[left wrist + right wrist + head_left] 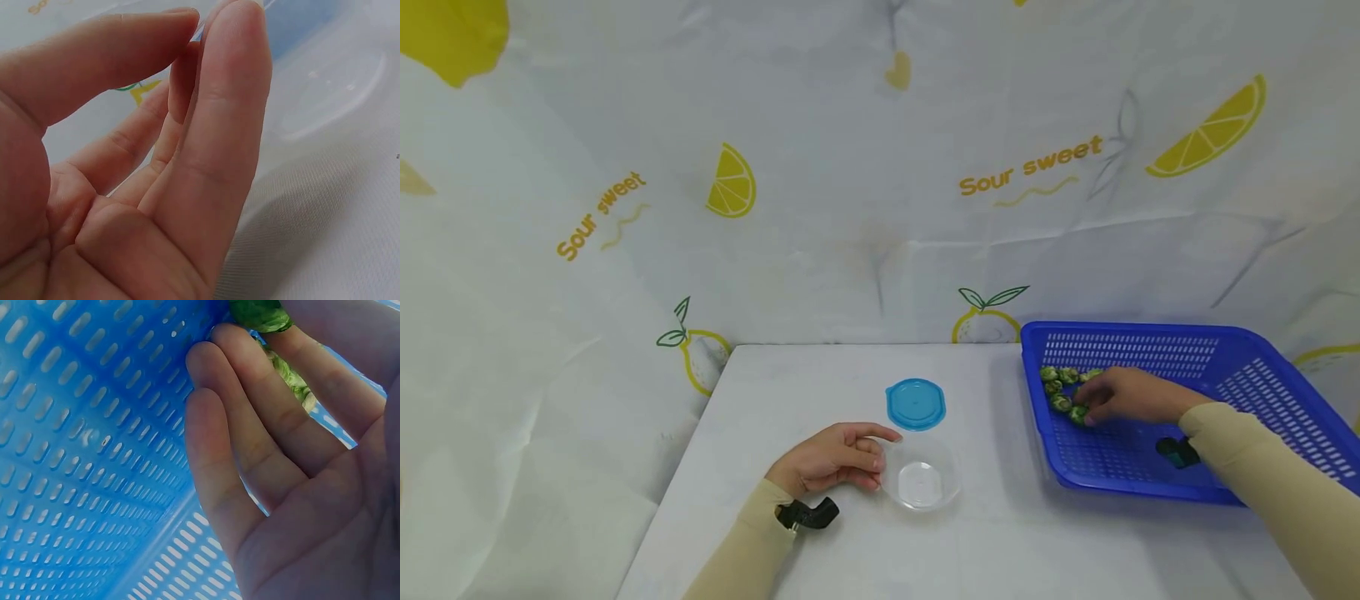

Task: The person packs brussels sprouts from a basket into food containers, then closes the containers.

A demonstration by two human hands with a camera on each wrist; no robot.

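Observation:
My left hand (842, 457) grips the left rim of a clear plastic bowl (921, 483) on the table. In the left wrist view its thumb and fingers (231, 94) come together at the top, with part of the bowl (337, 87) beyond them. Inside the blue basket (1052, 454), at its left side, my right hand (1131, 396) pinches a Brussels sprout (1078, 415). That green sprout (261, 314) shows at the top of the right wrist view, partly cut off by the frame. Several other Brussels sprouts (1051, 387) lie along the basket's left wall.
A blue lid (915, 404) lies flat on the white table (820, 375), just behind the bowl. A white sheet with lemon prints (850, 208) hangs behind the table. The slotted basket takes up the right side.

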